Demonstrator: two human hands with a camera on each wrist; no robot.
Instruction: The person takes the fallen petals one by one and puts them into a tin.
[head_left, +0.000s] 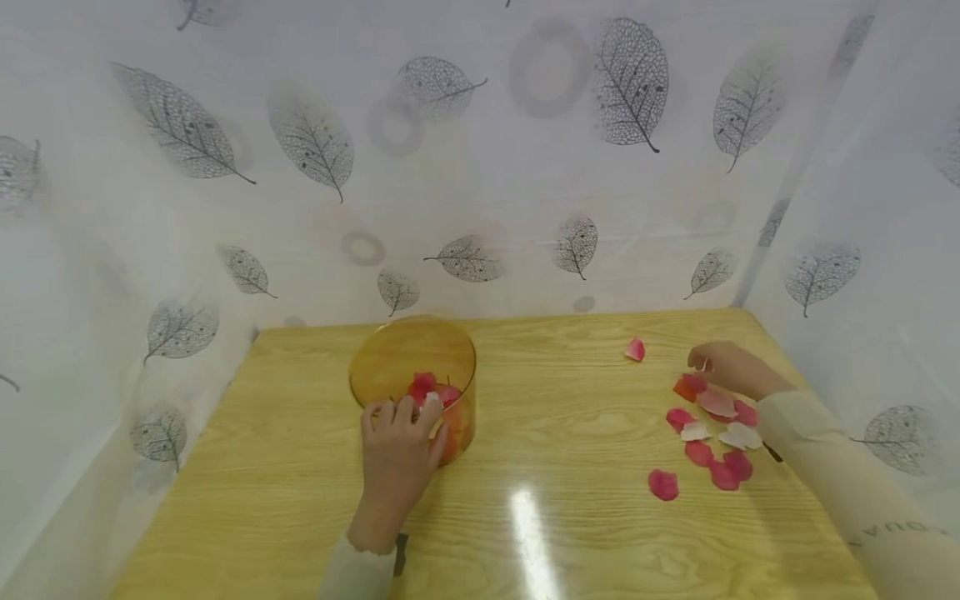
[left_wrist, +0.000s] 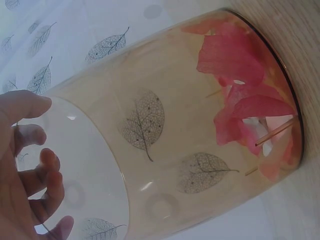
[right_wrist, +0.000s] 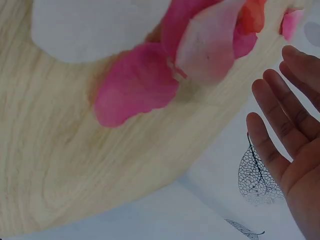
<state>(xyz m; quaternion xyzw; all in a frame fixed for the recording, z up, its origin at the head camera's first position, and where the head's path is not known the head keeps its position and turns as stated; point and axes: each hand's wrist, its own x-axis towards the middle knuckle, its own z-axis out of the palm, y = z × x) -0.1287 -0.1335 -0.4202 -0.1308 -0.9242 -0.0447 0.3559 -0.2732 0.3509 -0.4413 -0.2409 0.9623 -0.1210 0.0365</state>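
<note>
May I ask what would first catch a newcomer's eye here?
Likely the amber container, left of centre, petals in its bottom and the left hand at its near rim. Next, probably the loose pink and white petals at right on the table, beside the right hand.

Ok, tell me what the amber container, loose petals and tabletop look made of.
Amber container: probably glass or plastic, glossy; see-through, small highlights.
Loose petals: fabric or real petal, matte; thin, uneven edges.
Tabletop: glossy wood or laminate; grain lines, bright glare.

Container (head_left: pixel 414 354): smooth, glossy, see-through. Petals (head_left: pixel 717 403): thin, matt, cloth-like. Tabletop (head_left: pixel 555 433): wood-grained, glossy. Backdrop (head_left: pixel 510 183): smooth, sheet-like.
</note>
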